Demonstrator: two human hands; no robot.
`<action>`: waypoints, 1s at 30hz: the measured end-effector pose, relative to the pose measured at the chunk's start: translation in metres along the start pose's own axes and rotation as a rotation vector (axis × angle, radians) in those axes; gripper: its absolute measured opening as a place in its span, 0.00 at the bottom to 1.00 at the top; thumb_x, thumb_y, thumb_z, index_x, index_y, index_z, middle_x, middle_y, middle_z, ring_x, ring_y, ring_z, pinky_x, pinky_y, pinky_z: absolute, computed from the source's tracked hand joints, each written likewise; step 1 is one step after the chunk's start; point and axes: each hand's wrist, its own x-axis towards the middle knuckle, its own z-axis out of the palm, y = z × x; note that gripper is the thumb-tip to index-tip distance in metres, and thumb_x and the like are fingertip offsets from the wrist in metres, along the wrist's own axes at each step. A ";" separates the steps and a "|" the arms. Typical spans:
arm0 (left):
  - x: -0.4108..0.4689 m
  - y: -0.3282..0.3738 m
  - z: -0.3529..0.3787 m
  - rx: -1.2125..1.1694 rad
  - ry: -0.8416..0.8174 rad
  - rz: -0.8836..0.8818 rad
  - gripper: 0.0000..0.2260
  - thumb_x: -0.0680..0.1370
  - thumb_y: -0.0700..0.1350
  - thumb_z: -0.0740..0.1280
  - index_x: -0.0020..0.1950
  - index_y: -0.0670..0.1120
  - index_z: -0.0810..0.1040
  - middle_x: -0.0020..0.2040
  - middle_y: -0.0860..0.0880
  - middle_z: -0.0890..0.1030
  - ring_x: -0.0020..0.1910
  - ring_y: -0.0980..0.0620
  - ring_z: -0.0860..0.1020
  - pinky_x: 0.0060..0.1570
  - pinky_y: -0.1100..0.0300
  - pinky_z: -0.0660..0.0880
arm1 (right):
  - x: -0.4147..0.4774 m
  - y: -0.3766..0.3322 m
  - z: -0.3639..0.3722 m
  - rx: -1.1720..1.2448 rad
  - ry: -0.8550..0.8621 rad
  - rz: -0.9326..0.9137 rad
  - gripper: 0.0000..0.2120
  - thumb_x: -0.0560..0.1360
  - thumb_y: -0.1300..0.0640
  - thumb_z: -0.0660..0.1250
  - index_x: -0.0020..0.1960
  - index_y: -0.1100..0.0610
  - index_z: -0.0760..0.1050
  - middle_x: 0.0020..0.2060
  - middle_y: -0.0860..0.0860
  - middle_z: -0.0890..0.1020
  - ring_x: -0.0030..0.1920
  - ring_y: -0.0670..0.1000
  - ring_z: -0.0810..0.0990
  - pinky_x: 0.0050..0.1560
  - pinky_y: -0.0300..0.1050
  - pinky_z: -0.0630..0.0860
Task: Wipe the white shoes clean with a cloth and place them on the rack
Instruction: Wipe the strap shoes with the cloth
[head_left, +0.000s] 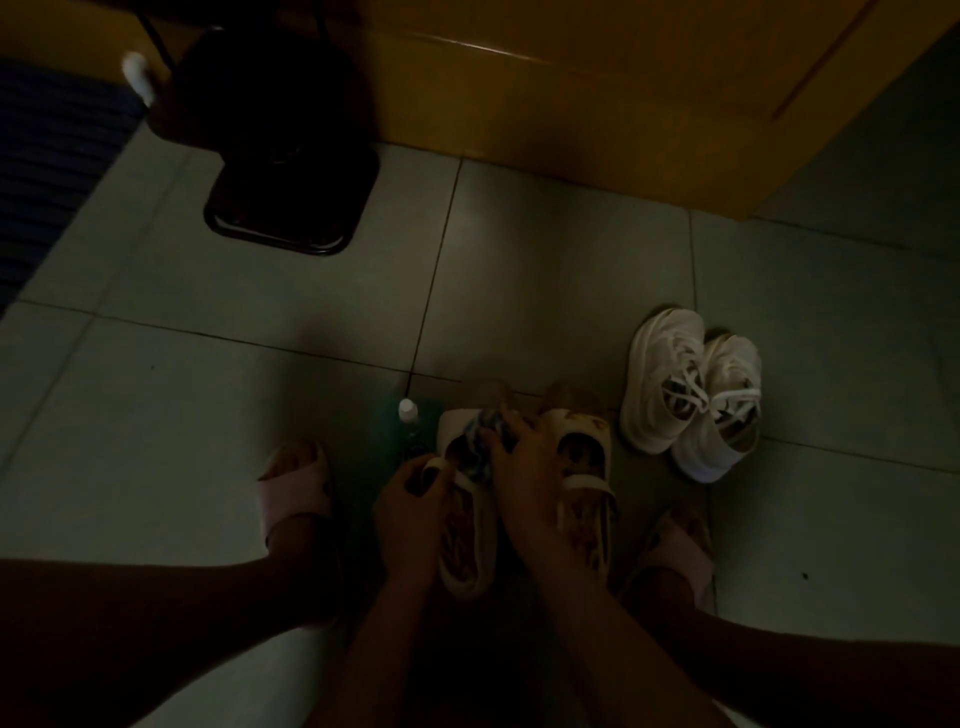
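Observation:
Two white sandals lie side by side on the tiled floor in front of me. My left hand (415, 499) grips the strap of the left sandal (467, 551). My right hand (524, 462) holds a blue patterned cloth (483, 431) and presses it onto the front of that sandal. The right sandal (584, 467) rests beside it, partly under my right wrist. A pair of white lace-up sneakers (691, 389) stands on the floor to the right, untouched.
A small bottle with a white cap (409, 415) stands just left of the sandals. My feet in pink slippers (296, 488) flank the work spot. A dark stool base (291, 202) sits at the back left, a wooden door (623, 114) behind.

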 end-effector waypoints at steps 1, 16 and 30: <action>0.001 -0.001 0.000 0.002 0.005 0.005 0.13 0.76 0.46 0.67 0.59 0.46 0.78 0.56 0.46 0.80 0.52 0.49 0.77 0.50 0.59 0.71 | -0.002 0.001 0.003 -0.001 0.014 0.002 0.18 0.77 0.56 0.63 0.67 0.56 0.71 0.66 0.57 0.70 0.65 0.57 0.70 0.66 0.50 0.69; 0.001 0.001 0.001 0.029 0.004 -0.031 0.13 0.77 0.46 0.66 0.61 0.46 0.77 0.58 0.45 0.79 0.56 0.47 0.77 0.51 0.59 0.69 | -0.083 0.040 -0.002 -0.039 -0.211 0.042 0.14 0.78 0.61 0.58 0.61 0.55 0.76 0.57 0.51 0.76 0.55 0.48 0.75 0.52 0.34 0.69; -0.001 0.006 -0.003 0.037 -0.019 -0.015 0.13 0.77 0.45 0.65 0.61 0.45 0.77 0.58 0.45 0.79 0.56 0.46 0.77 0.51 0.60 0.68 | -0.052 0.019 -0.010 -0.174 -0.130 -0.127 0.11 0.79 0.56 0.59 0.56 0.57 0.77 0.54 0.53 0.79 0.53 0.50 0.77 0.56 0.40 0.72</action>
